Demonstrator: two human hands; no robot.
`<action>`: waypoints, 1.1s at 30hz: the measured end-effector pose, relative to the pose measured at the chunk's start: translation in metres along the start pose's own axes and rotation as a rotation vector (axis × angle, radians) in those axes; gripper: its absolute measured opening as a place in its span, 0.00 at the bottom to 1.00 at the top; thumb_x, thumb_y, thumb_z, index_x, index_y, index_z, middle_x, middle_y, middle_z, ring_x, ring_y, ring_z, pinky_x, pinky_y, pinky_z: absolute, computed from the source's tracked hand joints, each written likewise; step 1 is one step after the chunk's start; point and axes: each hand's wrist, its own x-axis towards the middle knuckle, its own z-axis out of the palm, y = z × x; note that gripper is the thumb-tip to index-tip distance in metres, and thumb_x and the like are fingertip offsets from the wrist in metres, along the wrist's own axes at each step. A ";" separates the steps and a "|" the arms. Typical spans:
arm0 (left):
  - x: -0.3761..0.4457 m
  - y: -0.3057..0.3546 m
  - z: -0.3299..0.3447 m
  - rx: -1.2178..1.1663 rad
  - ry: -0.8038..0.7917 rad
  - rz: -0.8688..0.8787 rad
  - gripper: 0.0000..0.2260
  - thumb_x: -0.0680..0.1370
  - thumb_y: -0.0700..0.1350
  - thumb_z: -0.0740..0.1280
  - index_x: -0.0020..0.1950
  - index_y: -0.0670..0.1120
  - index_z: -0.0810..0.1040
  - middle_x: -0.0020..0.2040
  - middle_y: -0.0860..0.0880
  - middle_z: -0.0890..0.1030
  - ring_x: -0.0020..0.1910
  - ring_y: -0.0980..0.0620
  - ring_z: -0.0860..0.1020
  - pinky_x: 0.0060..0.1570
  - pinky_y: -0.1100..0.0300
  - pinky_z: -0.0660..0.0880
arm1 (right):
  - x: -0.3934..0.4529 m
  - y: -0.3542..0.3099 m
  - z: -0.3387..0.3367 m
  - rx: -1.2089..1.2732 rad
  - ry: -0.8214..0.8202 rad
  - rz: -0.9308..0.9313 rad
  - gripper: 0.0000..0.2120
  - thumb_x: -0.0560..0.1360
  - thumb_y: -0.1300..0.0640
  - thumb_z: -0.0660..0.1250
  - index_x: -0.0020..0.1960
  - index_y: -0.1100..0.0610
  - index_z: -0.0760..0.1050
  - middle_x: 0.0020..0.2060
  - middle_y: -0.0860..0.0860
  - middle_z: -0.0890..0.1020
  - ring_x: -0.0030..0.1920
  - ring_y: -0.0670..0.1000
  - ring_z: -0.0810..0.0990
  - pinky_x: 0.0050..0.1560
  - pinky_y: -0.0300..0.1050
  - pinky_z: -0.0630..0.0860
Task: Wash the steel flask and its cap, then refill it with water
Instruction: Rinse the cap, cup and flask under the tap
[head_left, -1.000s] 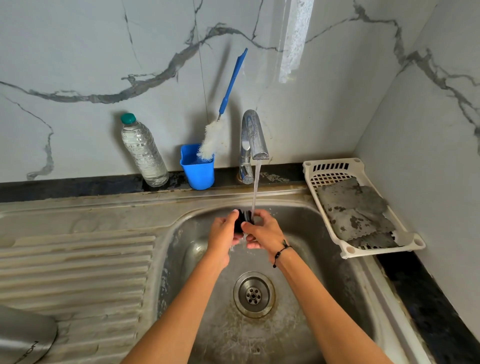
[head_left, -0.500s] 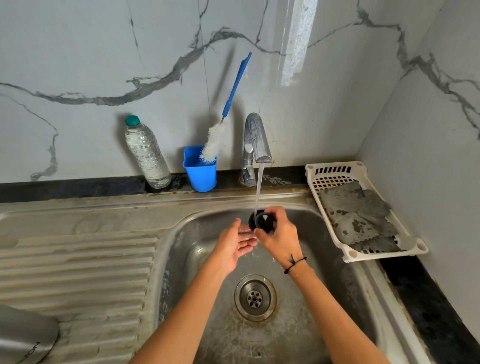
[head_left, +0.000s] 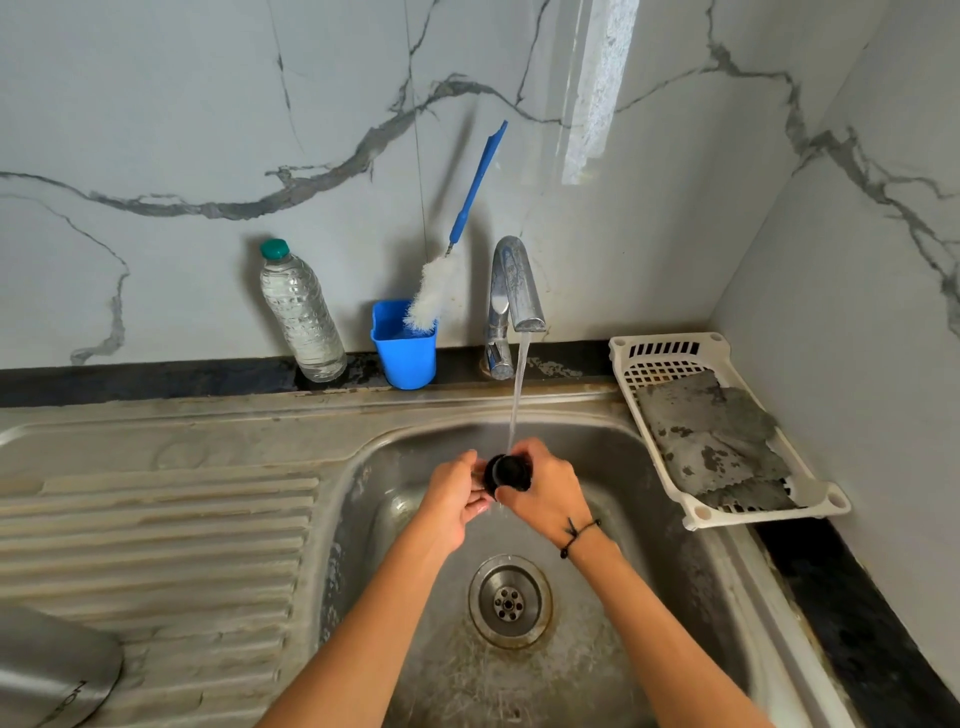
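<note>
A small black flask cap sits under the running water from the steel tap, over the sink basin. My right hand grips the cap from the right, fingers curled round it. My left hand touches the cap from the left, its fingers against the cap's side. The steel flask lies on its side on the ribbed drainboard at the bottom left, only partly in view.
Behind the sink stand a clear plastic water bottle and a blue cup holding a blue-handled bottle brush. A white plastic basket with grey cloths rests on the right rim. The drain lies below my hands.
My left hand, half a second ago lying open below the cap, has come back up against its left side. My right hand has kept the cap under the stream.
</note>
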 end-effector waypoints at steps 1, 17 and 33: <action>0.000 0.000 -0.001 0.004 -0.005 0.003 0.13 0.83 0.45 0.56 0.47 0.40 0.76 0.41 0.43 0.80 0.41 0.49 0.77 0.43 0.58 0.74 | 0.000 0.000 0.001 0.019 0.047 -0.010 0.18 0.68 0.60 0.71 0.56 0.58 0.70 0.44 0.51 0.79 0.44 0.52 0.79 0.38 0.35 0.69; -0.003 0.000 -0.002 0.032 0.001 -0.016 0.12 0.82 0.44 0.56 0.45 0.41 0.75 0.42 0.43 0.79 0.41 0.48 0.77 0.45 0.57 0.74 | 0.000 -0.005 -0.002 0.046 0.068 0.078 0.18 0.70 0.58 0.71 0.57 0.60 0.70 0.48 0.54 0.80 0.45 0.52 0.78 0.36 0.32 0.67; -0.040 0.010 -0.013 0.008 -0.019 0.098 0.02 0.80 0.40 0.63 0.50 0.44 0.74 0.47 0.42 0.79 0.47 0.45 0.78 0.52 0.51 0.76 | -0.018 -0.009 -0.001 0.538 -0.069 0.302 0.13 0.67 0.62 0.73 0.48 0.55 0.72 0.41 0.52 0.81 0.42 0.53 0.79 0.47 0.49 0.77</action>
